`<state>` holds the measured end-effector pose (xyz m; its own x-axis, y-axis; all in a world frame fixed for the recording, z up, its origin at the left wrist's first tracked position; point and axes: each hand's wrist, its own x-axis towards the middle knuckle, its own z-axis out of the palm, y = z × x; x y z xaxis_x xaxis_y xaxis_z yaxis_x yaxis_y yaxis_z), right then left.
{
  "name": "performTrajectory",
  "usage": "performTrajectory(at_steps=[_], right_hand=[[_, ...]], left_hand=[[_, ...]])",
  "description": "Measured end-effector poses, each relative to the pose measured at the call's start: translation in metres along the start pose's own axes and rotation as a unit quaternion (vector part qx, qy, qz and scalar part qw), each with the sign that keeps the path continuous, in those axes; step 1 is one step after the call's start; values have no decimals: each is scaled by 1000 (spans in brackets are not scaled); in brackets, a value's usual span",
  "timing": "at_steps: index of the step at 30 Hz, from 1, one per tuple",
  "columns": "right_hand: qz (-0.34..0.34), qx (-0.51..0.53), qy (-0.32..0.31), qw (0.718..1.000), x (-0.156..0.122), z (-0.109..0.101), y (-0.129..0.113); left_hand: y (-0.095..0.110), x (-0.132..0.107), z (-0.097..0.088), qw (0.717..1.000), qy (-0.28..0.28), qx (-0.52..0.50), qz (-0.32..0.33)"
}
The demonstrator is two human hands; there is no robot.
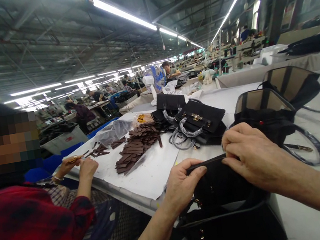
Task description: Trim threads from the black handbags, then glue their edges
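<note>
A black handbag (233, 226) with gold-coloured fittings is low in front of me, at the table's near edge. My left hand (182, 181) pinches the edge of its upper black part between thumb and fingers. On the same edge, a little to the right, my right hand (246, 150) has its thumb and fingertips closed. The stretch of edge between my hands runs nearly straight. Most of the handbag's lower body is dark, and its bottom is cut off by the frame.
Finished-looking black handbags (199, 119) with plastic-wrapped handles lie beyond my hands. Black bags with tan panels (262, 100) stand at right. Brown strips (136, 144) are heaped on the white table (163, 176). A co-worker in a red checked sleeve (42, 221) sits at left. A fan (156, 77) stands behind.
</note>
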<state>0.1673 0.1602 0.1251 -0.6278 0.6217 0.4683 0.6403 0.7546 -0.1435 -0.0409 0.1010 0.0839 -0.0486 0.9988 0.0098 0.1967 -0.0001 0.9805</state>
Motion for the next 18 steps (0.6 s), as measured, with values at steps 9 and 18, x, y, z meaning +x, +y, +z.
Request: performTrajectory(at_steps=[9, 18], right_hand=[[9, -38, -15, 999, 2, -3, -6], [22, -53, -21, 998, -2, -5, -10]], left_hand=[[0, 2, 1, 999, 4, -30, -27], [30, 14, -1, 990, -85, 108, 10]])
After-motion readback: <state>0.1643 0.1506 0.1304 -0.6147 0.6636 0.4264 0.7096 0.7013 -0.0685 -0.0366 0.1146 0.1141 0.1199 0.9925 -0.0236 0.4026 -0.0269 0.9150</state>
